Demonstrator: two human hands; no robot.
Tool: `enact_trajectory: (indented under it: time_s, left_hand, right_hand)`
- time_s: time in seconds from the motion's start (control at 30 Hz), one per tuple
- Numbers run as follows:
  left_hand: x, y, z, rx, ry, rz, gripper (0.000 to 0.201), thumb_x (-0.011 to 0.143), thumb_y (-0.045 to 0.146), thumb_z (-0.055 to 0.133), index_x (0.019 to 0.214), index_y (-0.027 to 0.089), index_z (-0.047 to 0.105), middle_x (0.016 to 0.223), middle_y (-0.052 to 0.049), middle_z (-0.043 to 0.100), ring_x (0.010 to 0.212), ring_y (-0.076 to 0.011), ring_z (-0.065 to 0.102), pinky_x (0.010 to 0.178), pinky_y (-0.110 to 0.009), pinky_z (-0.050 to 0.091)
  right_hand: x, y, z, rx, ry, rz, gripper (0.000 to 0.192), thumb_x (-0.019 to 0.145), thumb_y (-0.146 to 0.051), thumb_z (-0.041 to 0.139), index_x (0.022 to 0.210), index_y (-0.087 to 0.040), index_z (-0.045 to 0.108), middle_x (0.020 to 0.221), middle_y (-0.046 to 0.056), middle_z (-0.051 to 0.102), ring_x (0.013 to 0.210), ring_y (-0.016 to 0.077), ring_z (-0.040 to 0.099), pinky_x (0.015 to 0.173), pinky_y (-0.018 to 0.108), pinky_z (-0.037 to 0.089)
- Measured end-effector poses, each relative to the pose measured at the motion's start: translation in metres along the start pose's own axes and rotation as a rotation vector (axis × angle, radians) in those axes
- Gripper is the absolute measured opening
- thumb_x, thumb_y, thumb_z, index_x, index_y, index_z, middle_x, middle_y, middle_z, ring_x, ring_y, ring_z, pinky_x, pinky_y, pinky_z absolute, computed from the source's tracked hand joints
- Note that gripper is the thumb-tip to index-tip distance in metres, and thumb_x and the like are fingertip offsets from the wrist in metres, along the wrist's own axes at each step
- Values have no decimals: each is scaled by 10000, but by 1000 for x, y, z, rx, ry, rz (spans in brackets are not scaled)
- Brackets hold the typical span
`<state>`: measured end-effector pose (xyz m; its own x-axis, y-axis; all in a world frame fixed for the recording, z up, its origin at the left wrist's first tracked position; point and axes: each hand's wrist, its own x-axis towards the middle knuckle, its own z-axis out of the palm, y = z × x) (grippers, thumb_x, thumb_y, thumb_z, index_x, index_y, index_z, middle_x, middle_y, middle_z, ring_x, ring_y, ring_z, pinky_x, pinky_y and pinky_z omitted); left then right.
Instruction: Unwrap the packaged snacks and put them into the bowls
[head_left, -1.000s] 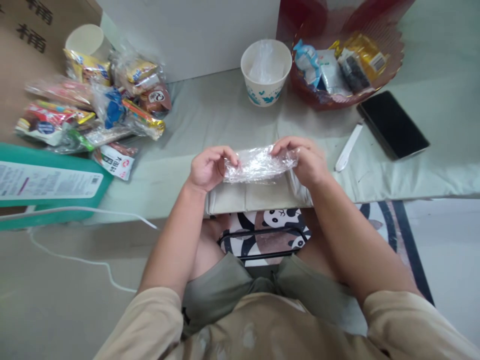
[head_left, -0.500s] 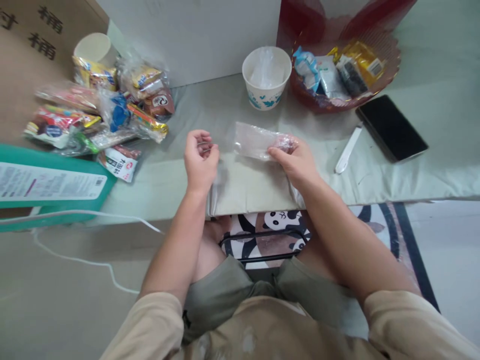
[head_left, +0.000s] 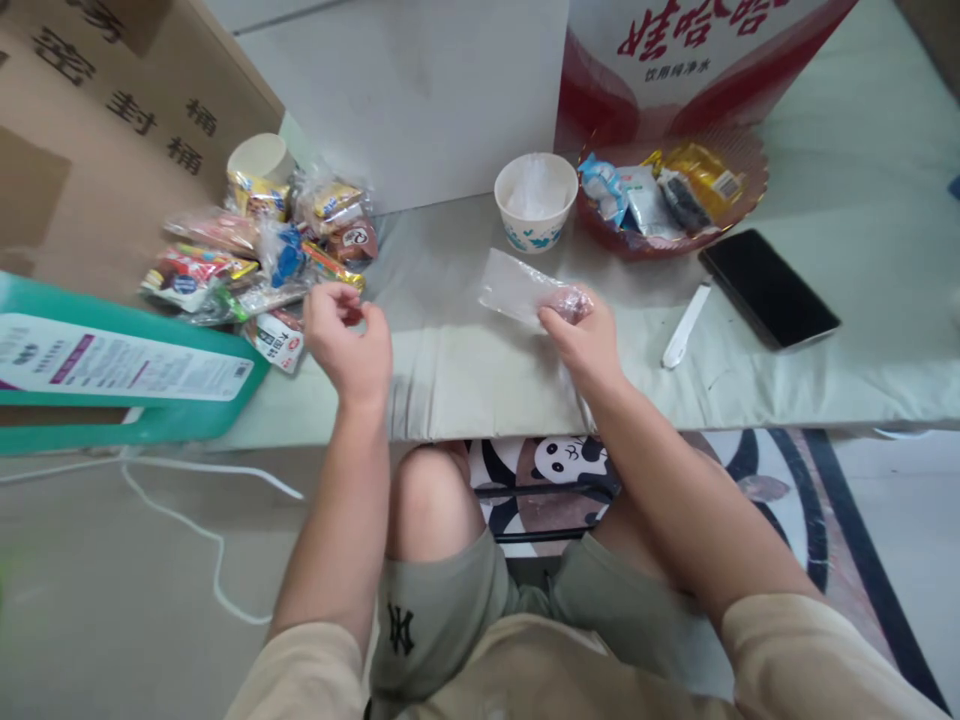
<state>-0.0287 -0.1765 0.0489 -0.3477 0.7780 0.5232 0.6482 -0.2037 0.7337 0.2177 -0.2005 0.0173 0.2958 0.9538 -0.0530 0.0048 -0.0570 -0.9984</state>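
Here the right hand (head_left: 585, 340) pinched one end of a clear plastic wrapper (head_left: 521, 290), its grip closed on the pinkish end while the rest lay stretched over the table (head_left: 825, 390) towards the paper cup (head_left: 535, 203). The left hand (head_left: 349, 340) hovered well apart, near the pile of snack packets (head_left: 255, 260), fingers curled together; whether they held anything could not be told. A red bowl (head_left: 742, 175), a black phone (head_left: 767, 288) and a white spoon (head_left: 684, 325) lay to the right.
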Motion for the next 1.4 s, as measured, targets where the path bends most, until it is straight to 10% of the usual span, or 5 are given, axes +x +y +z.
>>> enact_trajectory:
  time_s: [0.2, 0.43, 0.73, 1.1, 1.4]
  left_hand:
    - [-46, 63, 68, -207, -400, -8, 146, 843, 158, 671, 962, 231, 629, 1058, -51, 706, 1090, -213, 656, 1053, -359, 505]
    - [-50, 68, 120, -743, -831, -342, 335, 846, 393, 763, 1104, 201, 669, 1135, -81, 761, 1071, -222, 721, 933, -342, 572]
    - [51, 100, 122, -165, -256, 57, 274, 802, 13, 740, 837, 220, 563, 782, 33, 569, 848, -147, 556, 889, -310, 470]
    - [107, 68, 246, 52, -804, 207, 340, 528, -26, 765, 531, 224, 534, 559, 3, 415, 1035, -340, 640, 990, -445, 484]
    - [129, 83, 257, 462, -1046, 224, 249, 499, -20, 716, 464, 199, 602, 462, 17, 406, 830, -308, 678, 950, -478, 496]
  right_hand:
    - [2, 5, 3, 142, 32, -13, 147, 720, -228, 704, 782, -239, 572, 780, -43, 601, 763, 131, 532, 763, 280, 472]
    - [9, 0, -1, 677, -195, 192, 298, 682, -336, 731, 929, -248, 590, 918, -8, 694, 880, 154, 660, 830, 306, 551]
    - [24, -9, -10, 553, 14, 339, 260, 695, -402, 623, 873, -244, 518, 834, -22, 672, 736, 119, 660, 658, 241, 459]
    - [34, -12, -7, 475, 15, 374, 246, 655, -417, 604, 799, -235, 523, 700, -51, 562, 624, 100, 580, 591, 242, 382]
    - [36, -13, -1, 446, -60, 390, 180, 688, -393, 580, 763, -238, 530, 674, -45, 550, 615, 107, 554, 606, 261, 393]
